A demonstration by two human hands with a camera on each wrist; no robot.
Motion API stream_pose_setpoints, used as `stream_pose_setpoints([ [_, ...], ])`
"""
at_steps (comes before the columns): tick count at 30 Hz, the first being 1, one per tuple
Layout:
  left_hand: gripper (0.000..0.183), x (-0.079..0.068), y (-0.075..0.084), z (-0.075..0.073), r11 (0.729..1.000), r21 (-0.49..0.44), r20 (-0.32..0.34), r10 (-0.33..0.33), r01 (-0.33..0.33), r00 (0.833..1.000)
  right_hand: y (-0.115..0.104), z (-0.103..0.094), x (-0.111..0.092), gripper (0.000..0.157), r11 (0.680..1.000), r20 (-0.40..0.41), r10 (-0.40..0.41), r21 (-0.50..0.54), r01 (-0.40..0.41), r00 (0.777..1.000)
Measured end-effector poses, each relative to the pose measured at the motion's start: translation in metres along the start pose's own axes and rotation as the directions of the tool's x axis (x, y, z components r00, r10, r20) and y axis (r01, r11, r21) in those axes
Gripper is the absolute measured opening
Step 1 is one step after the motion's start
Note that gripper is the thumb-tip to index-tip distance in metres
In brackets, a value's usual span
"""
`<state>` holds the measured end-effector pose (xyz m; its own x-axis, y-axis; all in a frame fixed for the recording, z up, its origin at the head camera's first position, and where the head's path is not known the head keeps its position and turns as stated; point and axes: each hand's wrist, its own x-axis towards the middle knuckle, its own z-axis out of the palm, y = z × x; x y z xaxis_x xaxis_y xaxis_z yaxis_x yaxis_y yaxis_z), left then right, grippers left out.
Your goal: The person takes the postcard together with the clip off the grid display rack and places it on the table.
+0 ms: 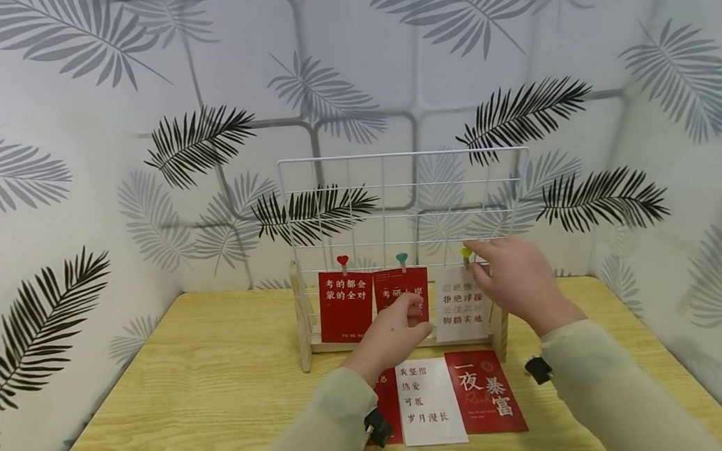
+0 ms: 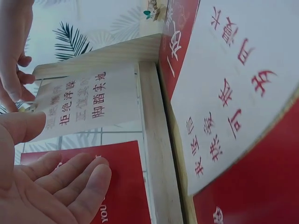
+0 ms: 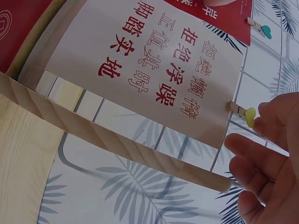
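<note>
Your right hand (image 1: pixel 518 277) has parted fingers, released, with the yellow clip (image 3: pixel 251 116) just beside their tips, holding the white card (image 3: pixel 154 70) on the rack (image 1: pixel 300 313). Your left hand's (image 1: pixel 390 335) loose, empty fingers have the middle red card (image 1: pixel 396 280) behind them.

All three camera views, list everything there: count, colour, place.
White wire grid: one, white, upright in stand
Pale wooden stand: one, pale, under grid
Hung red rectangular cards: two, red, grid's left and centre
Hung white rectangular card: one, white, grid's right
Heart-topped clips: three; red, teal, yellow; atop hung cards
Flat red cards: two, red, tabletop, left and right
Flat white card: one, white, between them
Wood-grain table: one, yellowish, under stand
Leaf-patterned walls: three, white, grey, black, behind and beside
Black wrist devices: two, black, at cuffs
Small teal-topped thing: count unclear, teal, left wrist view's top
Pale sleeves: two, pale, foreground
Left hand: one, before centre card
Right hand: one, beside yellow clip
</note>
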<state>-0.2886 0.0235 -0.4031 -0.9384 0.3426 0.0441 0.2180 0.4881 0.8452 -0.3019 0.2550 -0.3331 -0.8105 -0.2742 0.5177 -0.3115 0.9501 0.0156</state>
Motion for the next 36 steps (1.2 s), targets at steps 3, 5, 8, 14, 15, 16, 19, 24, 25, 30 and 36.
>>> stream_pose_setpoints([
  [3,0.050,0.004,0.001,0.004,1.000,0.007,-0.001,-0.008,0.008,1.000,-0.001,0.002,0.001,0.042,1.000,0.017,0.002,0.000,-0.002,1.000],
  [5,0.049,0.006,0.001,0.006,1.000,0.012,0.000,-0.010,0.010,1.000,-0.001,0.002,0.002,0.042,1.000,0.019,-0.002,0.003,0.002,1.000],
  [8,0.047,0.008,0.001,0.009,1.000,0.025,-0.012,-0.014,0.014,1.000,-0.002,0.002,0.003,0.041,1.000,0.016,-0.010,0.010,0.010,1.000],
  [14,0.044,0.011,0.003,0.014,0.999,0.035,-0.024,-0.015,0.015,1.000,-0.003,0.004,0.006,0.033,1.000,0.002,0.005,0.028,-0.005,1.000],
  [15,0.044,0.012,0.004,0.015,0.999,0.032,-0.023,-0.017,0.018,1.000,-0.003,0.004,0.006,0.032,0.999,-0.002,0.012,0.030,-0.012,1.000],
  [16,0.043,0.012,0.004,0.016,0.999,0.029,-0.023,-0.016,0.017,1.000,-0.003,0.004,0.006,0.031,0.999,-0.007,0.017,0.031,-0.017,1.000],
  [19,0.042,0.014,0.005,0.020,0.999,0.027,-0.029,-0.028,0.029,0.999,-0.004,0.005,0.007,0.028,0.999,-0.017,0.034,0.034,-0.033,0.999],
  [24,0.040,0.017,0.006,0.024,0.999,0.025,-0.049,-0.047,0.048,0.998,-0.007,0.006,0.006,0.025,0.996,-0.015,0.068,0.052,-0.067,0.998],
  [25,0.041,0.017,0.006,0.025,0.998,0.032,-0.054,-0.045,0.047,0.998,-0.007,0.006,0.006,0.025,0.996,-0.018,0.073,0.058,-0.071,0.997],
  [30,0.041,0.019,0.006,0.027,0.999,0.048,-0.061,-0.022,0.025,0.998,-0.006,0.009,0.004,0.024,0.993,-0.044,0.085,0.088,-0.081,0.995],
  [36,0.033,0.020,0.008,0.027,0.998,0.052,-0.062,-0.020,0.024,0.998,-0.007,0.010,0.005,0.023,0.989,-0.034,0.113,0.100,-0.109,0.993],
])
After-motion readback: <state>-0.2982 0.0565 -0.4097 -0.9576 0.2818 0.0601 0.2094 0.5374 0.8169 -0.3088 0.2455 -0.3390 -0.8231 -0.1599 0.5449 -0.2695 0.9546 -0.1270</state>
